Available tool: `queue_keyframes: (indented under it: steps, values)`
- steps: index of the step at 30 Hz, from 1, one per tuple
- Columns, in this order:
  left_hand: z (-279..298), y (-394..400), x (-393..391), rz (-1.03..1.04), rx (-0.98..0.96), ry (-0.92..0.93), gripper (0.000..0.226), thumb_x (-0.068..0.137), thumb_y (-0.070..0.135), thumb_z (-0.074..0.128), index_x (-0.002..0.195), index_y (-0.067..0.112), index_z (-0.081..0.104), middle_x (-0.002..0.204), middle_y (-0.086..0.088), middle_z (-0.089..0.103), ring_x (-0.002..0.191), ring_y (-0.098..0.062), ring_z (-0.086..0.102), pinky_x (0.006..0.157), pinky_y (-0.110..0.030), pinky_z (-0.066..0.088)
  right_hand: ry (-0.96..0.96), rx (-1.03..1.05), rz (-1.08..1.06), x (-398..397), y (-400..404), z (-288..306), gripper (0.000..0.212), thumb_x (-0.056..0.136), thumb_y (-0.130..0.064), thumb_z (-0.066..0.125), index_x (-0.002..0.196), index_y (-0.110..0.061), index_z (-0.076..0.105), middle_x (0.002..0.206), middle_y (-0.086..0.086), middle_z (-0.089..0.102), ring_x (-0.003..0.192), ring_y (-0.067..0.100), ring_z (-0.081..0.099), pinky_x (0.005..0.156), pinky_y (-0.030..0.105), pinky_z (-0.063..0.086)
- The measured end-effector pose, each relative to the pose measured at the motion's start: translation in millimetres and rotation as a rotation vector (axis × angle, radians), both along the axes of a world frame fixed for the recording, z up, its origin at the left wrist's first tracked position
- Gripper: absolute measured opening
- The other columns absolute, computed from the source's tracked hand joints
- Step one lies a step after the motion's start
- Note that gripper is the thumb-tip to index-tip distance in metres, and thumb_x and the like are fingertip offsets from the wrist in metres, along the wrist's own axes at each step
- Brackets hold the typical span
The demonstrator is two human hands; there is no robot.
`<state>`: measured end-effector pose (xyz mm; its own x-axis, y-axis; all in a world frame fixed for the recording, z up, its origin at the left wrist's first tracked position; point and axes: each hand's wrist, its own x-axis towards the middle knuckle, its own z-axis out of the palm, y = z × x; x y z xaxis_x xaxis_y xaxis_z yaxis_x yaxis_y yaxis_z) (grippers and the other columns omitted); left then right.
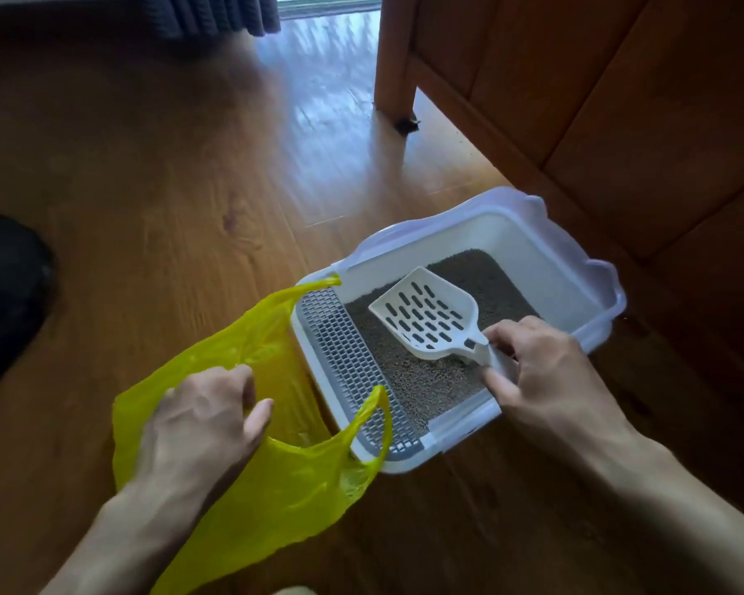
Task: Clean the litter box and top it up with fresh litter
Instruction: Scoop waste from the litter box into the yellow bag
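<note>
White litter box on the wood floor, beside a wooden cabinet. Right hand, fingers closed around the handle of a slotted white scoop, blade over grey litter. Left hand, fingers curled, gripping a yellow plastic bag draped over the box's grated edge.

Wooden floor, plank pattern, glare near the top centre. Directly on it: white litter box at right centre; yellow bag lying flat, touching the box's left end; wooden furniture leg beyond the box; dark object at left edge, unidentifiable.
</note>
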<state>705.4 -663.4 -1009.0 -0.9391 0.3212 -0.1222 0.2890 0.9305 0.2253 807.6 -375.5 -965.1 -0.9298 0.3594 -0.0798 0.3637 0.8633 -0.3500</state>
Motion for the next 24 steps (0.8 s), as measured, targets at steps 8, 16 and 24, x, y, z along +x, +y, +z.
queue_keyframes:
  steps: [8,16,24]
  values:
    - [41.0,5.7,8.5,0.069,0.392,0.063,0.028,0.067,0.011,0.083,0.061,0.025,0.059,0.05,0.007,0.054,0.054,-0.011,0.055,0.049,-0.016,0.036,-0.15,0.214,0.011,-12.7,23.8,12.5,0.014,0.088,-0.027,0.061,0.101,-0.023,0.065,0.09,-0.003,0.052,0.084,0.02,0.058,0.067,0.033,0.049]
    - [30.8,30.1,6.6,0.118,0.584,0.009,0.024,0.071,0.01,0.08,0.066,0.024,0.061,0.068,0.016,0.062,0.065,-0.004,0.058,0.052,-0.006,0.037,-0.548,0.401,0.033,-33.5,37.6,29.7,0.021,0.085,-0.007,0.053,0.098,-0.021,0.061,0.09,0.001,0.046,0.092,0.028,0.057,0.076,0.048,0.055]
    - [18.7,52.9,1.4,0.037,0.56,0.006,0.021,0.072,0.01,0.079,0.074,0.022,0.062,0.06,0.006,0.057,0.054,-0.008,0.053,0.055,-0.017,0.04,-0.735,0.533,0.066,-50.7,37.3,36.1,0.033,0.086,-0.001,0.05,0.114,-0.015,0.06,0.114,0.008,0.059,0.108,0.031,0.061,0.061,0.038,0.042]
